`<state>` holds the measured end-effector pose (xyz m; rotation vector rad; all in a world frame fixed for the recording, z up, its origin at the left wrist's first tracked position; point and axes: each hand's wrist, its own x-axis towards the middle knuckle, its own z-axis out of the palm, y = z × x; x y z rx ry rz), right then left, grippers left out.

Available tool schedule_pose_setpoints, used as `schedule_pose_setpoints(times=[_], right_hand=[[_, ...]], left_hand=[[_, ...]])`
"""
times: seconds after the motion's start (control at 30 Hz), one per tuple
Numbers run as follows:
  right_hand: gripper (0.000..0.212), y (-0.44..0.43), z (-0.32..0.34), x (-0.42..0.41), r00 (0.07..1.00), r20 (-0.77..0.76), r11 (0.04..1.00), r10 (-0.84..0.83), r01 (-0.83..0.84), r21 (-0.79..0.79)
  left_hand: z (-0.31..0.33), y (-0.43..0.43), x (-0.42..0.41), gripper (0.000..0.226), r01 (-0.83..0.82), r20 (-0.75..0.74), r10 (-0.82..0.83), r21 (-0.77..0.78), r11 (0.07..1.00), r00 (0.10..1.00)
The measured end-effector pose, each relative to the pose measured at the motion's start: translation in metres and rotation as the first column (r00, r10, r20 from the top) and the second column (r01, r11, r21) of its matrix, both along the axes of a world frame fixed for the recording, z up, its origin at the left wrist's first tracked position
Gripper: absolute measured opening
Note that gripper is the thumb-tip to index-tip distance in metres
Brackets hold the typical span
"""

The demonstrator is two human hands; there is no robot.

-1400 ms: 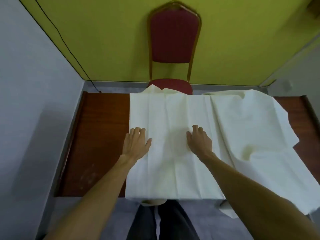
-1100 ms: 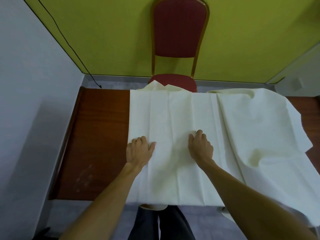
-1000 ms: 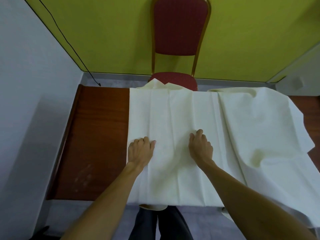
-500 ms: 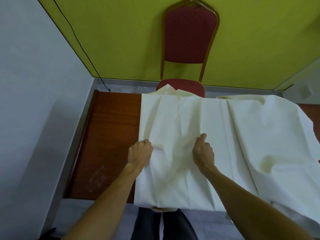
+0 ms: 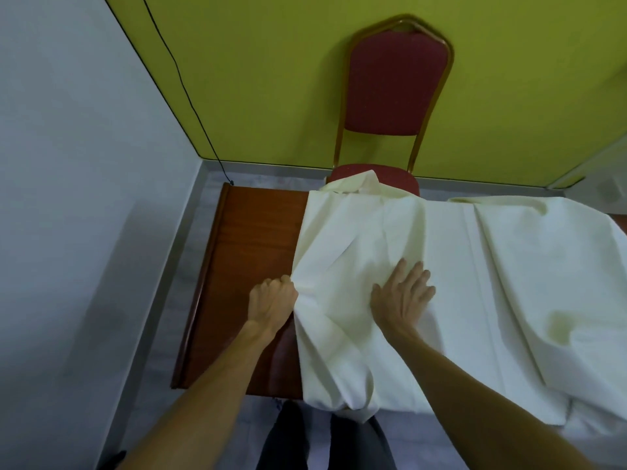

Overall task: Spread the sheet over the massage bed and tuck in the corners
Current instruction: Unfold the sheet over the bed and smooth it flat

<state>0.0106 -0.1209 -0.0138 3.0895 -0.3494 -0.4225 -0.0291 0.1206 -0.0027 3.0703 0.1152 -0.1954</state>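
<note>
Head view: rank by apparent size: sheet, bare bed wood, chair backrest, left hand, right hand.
1. sheet
2. bare bed wood
3. chair backrest, though farthest from the camera
4. right hand and left hand: not ranked; left is curled in a grip on the sheet edge, right lies flat.

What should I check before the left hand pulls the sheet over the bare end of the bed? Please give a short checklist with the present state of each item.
1. Grip: ok, the left hand has its fingers curled into the edge of the sheet.
2. Fabric free to slide: not ok, the right hand lies flat on the sheet.
3. Bare end of the bed free of objects: ok, only brown surface shows.
4. Smoothness: not ok, folds bunch beside the left hand.
5. Far fold free of the chair: cannot tell, it rises in front of the seat.
</note>
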Motion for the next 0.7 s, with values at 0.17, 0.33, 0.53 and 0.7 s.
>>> schedule_pose_setpoints(times=[0.17, 0.33, 0.53, 0.7], right_hand=[[0.065, 0.035, -0.015, -0.012, 0.999, -0.036, 0.994, 0.032, -0.028, 0.110], [0.060, 0.034, -0.028, -0.018, 1.000, -0.018, 0.991, 0.018, -0.015, 0.130], [0.064, 0.046, -0.031, -0.017, 0.997, 0.020, 0.991, 0.070, -0.072, 0.113], [0.060, 0.051, -0.029, -0.018, 0.992, 0.039, 0.984, 0.123, -0.127, 0.126]], left_hand=[[-0.003, 0.030, -0.010, 0.029, 0.016, -0.005, -0.016, 0.031, 0.999, 1.000], [-0.007, 0.053, -0.015, 0.031, 0.060, -0.032, -0.056, 0.133, 0.989, 0.998], [-0.011, 0.084, -0.021, 0.024, 0.017, -0.130, 0.012, 0.224, 0.974, 0.991], [0.001, 0.112, -0.027, 0.015, 0.004, -0.185, 0.053, 0.295, 0.956, 0.981]])
